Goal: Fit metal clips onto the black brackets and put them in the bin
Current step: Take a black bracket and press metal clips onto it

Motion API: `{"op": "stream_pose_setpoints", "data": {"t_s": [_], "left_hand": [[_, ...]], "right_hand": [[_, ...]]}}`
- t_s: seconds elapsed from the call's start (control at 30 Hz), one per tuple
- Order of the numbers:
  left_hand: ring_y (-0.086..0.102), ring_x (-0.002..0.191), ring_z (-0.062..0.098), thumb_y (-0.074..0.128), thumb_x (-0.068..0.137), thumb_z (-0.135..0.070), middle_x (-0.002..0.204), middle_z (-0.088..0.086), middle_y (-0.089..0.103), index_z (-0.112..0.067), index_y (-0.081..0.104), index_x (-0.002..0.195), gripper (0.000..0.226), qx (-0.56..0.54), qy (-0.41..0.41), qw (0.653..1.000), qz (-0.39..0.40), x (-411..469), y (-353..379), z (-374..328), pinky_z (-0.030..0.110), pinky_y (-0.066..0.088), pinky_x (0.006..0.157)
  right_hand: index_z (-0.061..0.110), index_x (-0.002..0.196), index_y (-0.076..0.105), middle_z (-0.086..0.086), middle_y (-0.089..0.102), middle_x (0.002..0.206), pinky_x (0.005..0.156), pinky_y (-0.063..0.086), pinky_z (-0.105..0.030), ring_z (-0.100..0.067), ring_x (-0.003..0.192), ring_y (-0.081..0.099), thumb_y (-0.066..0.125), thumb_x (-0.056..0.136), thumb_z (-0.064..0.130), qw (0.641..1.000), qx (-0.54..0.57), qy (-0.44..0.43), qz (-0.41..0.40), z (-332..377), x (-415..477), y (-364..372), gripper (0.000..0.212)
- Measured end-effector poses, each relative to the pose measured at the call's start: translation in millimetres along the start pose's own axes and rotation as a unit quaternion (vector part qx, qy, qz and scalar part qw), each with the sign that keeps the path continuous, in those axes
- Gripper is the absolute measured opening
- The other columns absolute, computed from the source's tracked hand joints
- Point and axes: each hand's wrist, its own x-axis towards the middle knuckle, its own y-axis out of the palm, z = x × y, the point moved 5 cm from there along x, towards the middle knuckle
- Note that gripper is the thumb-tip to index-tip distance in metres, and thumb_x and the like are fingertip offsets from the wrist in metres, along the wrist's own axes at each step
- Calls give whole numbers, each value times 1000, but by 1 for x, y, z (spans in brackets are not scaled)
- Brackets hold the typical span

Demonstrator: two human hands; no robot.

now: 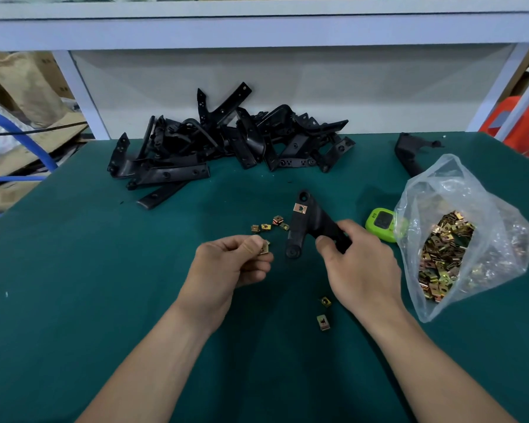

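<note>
A black angled plastic bracket (306,228) is held tilted over the dark green table (74,270), one arm clenched in the grip of the right hand (362,267). Whether its lower end touches the table we cannot tell. A copper-coloured square metal clip (300,208) already sits just below its upper eyelet. Just beside it, but apart, the left hand (228,265) pinches a brass-coloured metal clip (264,249) between thumb and fingertips.

We judge the fitting step to be in hand: one clip is on and another is ready. As we read it, the next move calls for turning the clip's open mouth toward a bare edge of the bracket and sliding it on until the holes line up.

A few loose clips (271,225) lie behind the hands and two more clips (323,314) lie nearer the person. A clear plastic bag of clips (446,254) slumps at right beside a lime-green timer (379,224). A heap of black brackets (226,141) waits at the back. We see no bin.
</note>
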Motion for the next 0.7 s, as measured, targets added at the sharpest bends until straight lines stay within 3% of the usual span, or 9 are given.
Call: {"op": "stream_pose_setpoints", "data": {"t_s": [0.1, 0.4, 0.6, 0.7], "left_hand": [[70, 63, 7, 78, 71, -33, 77, 4, 75, -22, 81, 72, 12, -47, -7, 999, 11, 1, 2, -1, 16, 54, 56], [76, 85, 14, 77, 69, -8, 93, 11, 77, -12, 84, 89, 21, -134, -47, 989, 28, 7, -7, 4, 20, 59, 70], [73, 78, 12, 80, 66, -12, 87, 6, 76, -18, 84, 93, 28, -94, -21, 995, 27, 5, -6, 1, 20, 57, 67], [64, 71, 8, 75, 85, -9, 83, 2, 72, -19, 78, 110, 27, -28, 16, 999, 12, 2, -4, -1, 17, 54, 67]], "right_hand": [[41, 92, 57, 18, 59, 66, 53, 31, -25, -1, 63, 51, 57, 91, 53, 1000, -2, -4, 0, 0, 0, 0, 12], [37, 88, 59, 18, 60, 64, 52, 32, -25, -3, 60, 54, 57, 88, 53, 1000, -2, -8, -1, 1, -1, 0, 16], [37, 85, 59, 20, 59, 61, 51, 31, -24, -1, 58, 53, 59, 88, 52, 1000, 3, -9, -5, 3, -2, -1, 16], [36, 84, 59, 20, 60, 62, 51, 32, -24, -2, 58, 54, 59, 88, 52, 1000, 6, -13, -1, 3, -2, -1, 16]]}}
